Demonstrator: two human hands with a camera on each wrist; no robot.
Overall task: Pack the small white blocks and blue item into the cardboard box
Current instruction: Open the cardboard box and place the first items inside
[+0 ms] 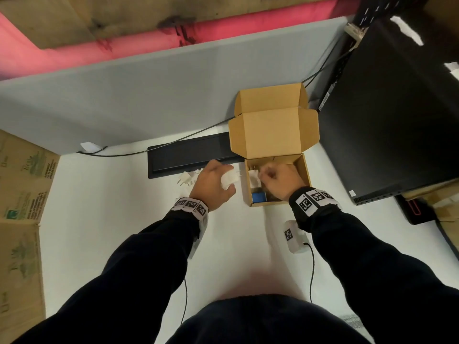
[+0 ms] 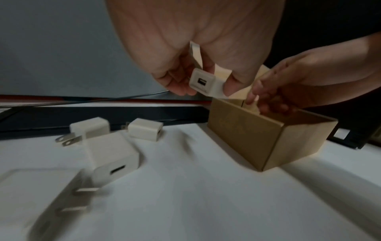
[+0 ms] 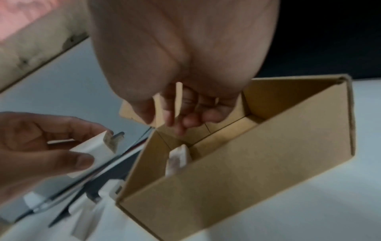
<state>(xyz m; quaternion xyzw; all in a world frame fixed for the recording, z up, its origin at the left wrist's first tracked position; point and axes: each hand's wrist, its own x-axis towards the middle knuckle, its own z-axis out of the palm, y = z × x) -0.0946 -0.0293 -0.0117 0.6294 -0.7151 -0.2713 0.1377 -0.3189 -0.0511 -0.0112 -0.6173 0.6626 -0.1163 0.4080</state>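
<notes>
The open cardboard box [image 1: 306,181] stands on the white table with its lid flap up. Inside lie a white block [image 1: 253,178] along the left wall and the blue item [image 1: 258,196] in the near left corner. My right hand [image 1: 264,175] hangs over the box interior with loosely curled fingers [image 3: 181,124] that hold nothing, just above the white block [image 3: 178,158]. Just left of the box, my left hand [image 1: 232,178] pinches another white block [image 2: 204,81] between thumb and fingers, above the table. Several more white blocks [image 2: 113,156] lie on the table to the left.
A flat black bar [image 1: 188,155] lies behind the loose blocks, with a cable along the grey partition [image 1: 149,95]. A black case [image 1: 397,120] stands right of the box. A large carton [image 1: 22,194] stands at the left.
</notes>
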